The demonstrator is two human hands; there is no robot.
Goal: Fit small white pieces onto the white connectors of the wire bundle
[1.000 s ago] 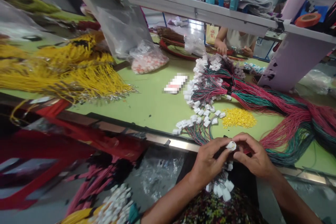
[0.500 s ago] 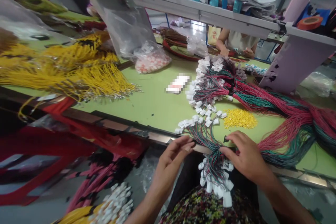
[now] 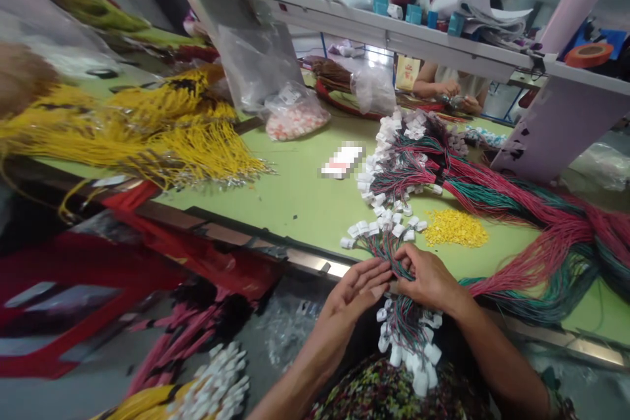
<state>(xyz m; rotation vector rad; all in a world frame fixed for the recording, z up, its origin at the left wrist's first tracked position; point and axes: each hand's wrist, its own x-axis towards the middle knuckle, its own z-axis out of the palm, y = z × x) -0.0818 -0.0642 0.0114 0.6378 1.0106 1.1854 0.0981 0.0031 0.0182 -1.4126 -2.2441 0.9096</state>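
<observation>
A bundle of red and green wires [image 3: 492, 200] with white plug connectors [image 3: 388, 223] lies across the green table [image 3: 300, 197]. One strand of it hangs over the table's front edge, ending in several white connectors [image 3: 411, 354] above my lap. My right hand [image 3: 428, 279] rests on that strand at the edge, fingers curled onto the wires. My left hand [image 3: 359, 289] is beside it, fingers stretched toward the same wires, touching them at the tips. A small heap of yellow terminals [image 3: 455, 228] sits just behind my right hand.
Yellow wire bundles [image 3: 162, 138] cover the table's left part. A clear bag of pink-white parts [image 3: 295, 119] lies behind them. A white shelf [image 3: 394, 33] spans above. Another person's hands [image 3: 455, 95] work across the table. Red and pink wire bundles [image 3: 187, 335] hang below at left.
My hands let go of a single white connector held between them. The right hand moved left onto the hanging strand; the left hand swung out, then came back beside it.
</observation>
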